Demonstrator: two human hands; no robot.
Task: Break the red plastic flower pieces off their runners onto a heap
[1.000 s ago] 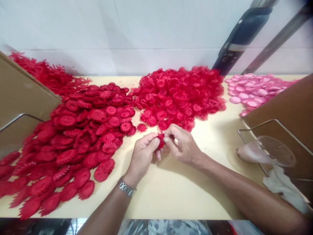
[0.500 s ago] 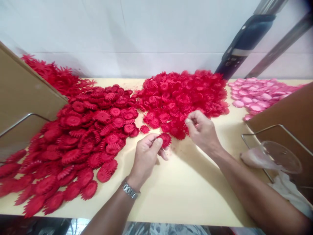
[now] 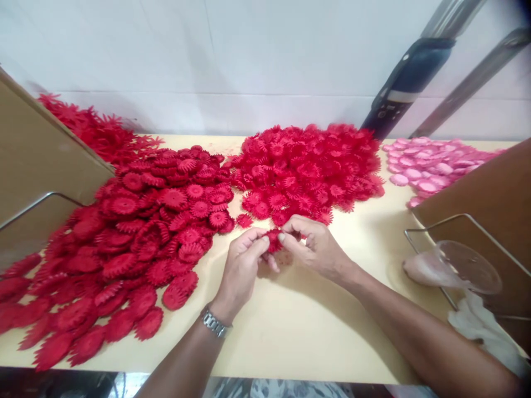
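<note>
Between my two hands, over the pale table, is a red fringed flower disc (image 3: 272, 241). My left hand (image 3: 245, 257) pinches its left side with thumb and fingers; a metal watch circles that wrist. The thumb and fingertips of my right hand (image 3: 311, 243) are closed at the disc's right edge. Just beyond my hands lies a heap of red flower pieces (image 3: 307, 166). To the left spreads a larger pile of thicker red flower discs (image 3: 153, 232). My fingers hide part of the held disc.
Pink discs (image 3: 435, 166) lie at the back right beside a brown panel (image 3: 481, 221) with a wire bracket. A clear plastic cup (image 3: 452, 271) and white tissue (image 3: 481, 326) sit nearer. Another panel (image 3: 45, 143) stands left, with spiky red pieces (image 3: 99, 130) behind it.
My right hand has come down and left from the middle heap to the disc held by my left hand. My left hand stays nearly in place, still pinching the disc.
</note>
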